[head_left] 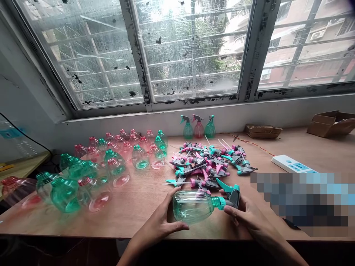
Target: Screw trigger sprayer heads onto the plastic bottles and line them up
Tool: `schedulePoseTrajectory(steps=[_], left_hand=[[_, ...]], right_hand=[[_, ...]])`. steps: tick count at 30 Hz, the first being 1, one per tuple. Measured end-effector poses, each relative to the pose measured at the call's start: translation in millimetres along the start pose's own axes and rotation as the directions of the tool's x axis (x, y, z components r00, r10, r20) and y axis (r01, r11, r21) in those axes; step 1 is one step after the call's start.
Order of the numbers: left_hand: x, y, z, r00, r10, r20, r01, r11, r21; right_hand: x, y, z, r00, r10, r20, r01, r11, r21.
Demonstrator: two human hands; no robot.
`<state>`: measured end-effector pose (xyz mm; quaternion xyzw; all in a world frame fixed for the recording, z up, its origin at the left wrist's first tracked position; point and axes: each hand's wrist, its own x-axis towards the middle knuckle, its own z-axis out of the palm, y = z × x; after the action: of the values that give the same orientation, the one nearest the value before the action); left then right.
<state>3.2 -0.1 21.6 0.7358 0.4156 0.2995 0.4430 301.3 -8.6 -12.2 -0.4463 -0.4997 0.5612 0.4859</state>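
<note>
A clear green-tinted spray bottle (192,207) lies sideways between my hands, just above the table's front part. My left hand (159,224) is curled around its base end, thumb below and fingers behind. At the neck sits a grey-and-teal trigger sprayer (235,196), its teal collar over the bottle's mouth. My right hand (248,216) grips this sprayer, with the thumb near the collar and some fingers hidden behind. Whether the collar is tight I cannot tell. Right behind the bottle lies a heap of pink, teal and grey trigger sprayers (205,162) with thin tubes.
Several open red and green bottles (140,157) stand on the left of the wooden table (144,218). Three bottles with sprayers (198,129) line the wall. To the right are a flat cardboard box (263,131), an open carton (328,125), a white power strip (291,164) and a blurred-out patch.
</note>
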Motion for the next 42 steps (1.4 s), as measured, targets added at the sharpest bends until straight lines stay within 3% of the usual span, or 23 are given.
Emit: schedulePoseTrajectory(steps=[3,8,13,18,25,29,33,36,39,42], left_hand=[[1.2,-2.0,-0.5,1.0,0.007,-0.003,-0.007,1.0,-0.001],[1.0,-2.7,0.2,1.0,0.005,-0.012,-0.005,1.0,0.026],[-1.0,-3.6,0.2,1.0,-0.023,0.01,0.023,0.999,0.026],[-0.3,-8.1,0.2,0.999,-0.03,0.016,0.03,1.0,-0.009],[-1.3,-12.7,-0.1,1.0,-0.03,0.007,0.029,0.998,0.064],[-2.4,-9.3,0.4,0.999,-0.038,0.005,0.038,0.996,0.076],[-3.0,-1.4,1.2,0.999,-0.036,0.016,0.035,0.996,0.079],[-3.0,2.7,1.6,0.999,-0.035,0.024,0.033,0.996,0.079],[-2.9,1.4,1.3,0.999,-0.034,0.022,0.032,0.997,0.073],[-4.3,-2.8,0.3,0.999,-0.02,0.031,0.018,0.999,0.04]], right_hand=[[4.5,2.4,7.6,1.0,-0.001,0.029,-0.001,0.999,0.055],[6.7,6.8,11.4,0.994,-0.01,0.107,0.012,1.0,-0.022],[3.7,16.0,6.4,0.999,0.041,0.014,-0.04,0.997,-0.059],[2.0,16.6,7.7,0.998,-0.007,0.059,0.006,1.0,0.017],[-4.0,7.7,11.9,1.0,0.01,-0.016,-0.011,0.999,-0.053],[-2.8,13.8,9.4,1.0,0.014,0.019,-0.013,1.0,-0.023],[-2.1,14.7,8.0,1.0,-0.014,-0.021,0.013,0.998,-0.063],[-1.5,14.7,7.0,0.999,-0.028,0.03,0.03,0.998,-0.052],[-0.3,16.5,5.6,0.998,0.001,0.065,0.005,0.996,-0.093],[-0.3,17.1,6.4,1.0,0.015,0.019,-0.013,0.994,-0.112]])
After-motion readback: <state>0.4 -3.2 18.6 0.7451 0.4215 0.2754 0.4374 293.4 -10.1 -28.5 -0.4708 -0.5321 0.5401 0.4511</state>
